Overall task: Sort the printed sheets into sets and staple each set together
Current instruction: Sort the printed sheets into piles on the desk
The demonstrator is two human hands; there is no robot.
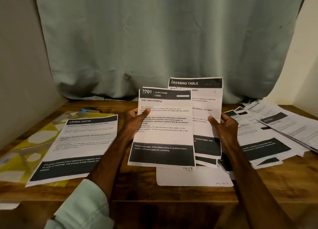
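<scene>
My left hand (136, 119) pinches the left edge of a printed sheet headed "2701 Living Room, Side Table Unfolding" (163, 127), held upright above the table. My right hand (223, 125) grips a small stack of sheets topped by one headed "Dressing Table" (204, 99), just behind and to the right of the first sheet. A "Living Room" sheet (80, 146) lies flat at the left on a yellow patterned folder (25, 153). A blue stapler (91, 110) sits behind that sheet.
A loose spread of printed sheets (268, 134) covers the right side of the wooden table (141, 191). A blank-looking sheet (191, 177) lies flat under the held ones. A grey-green curtain (154, 39) hangs behind the table.
</scene>
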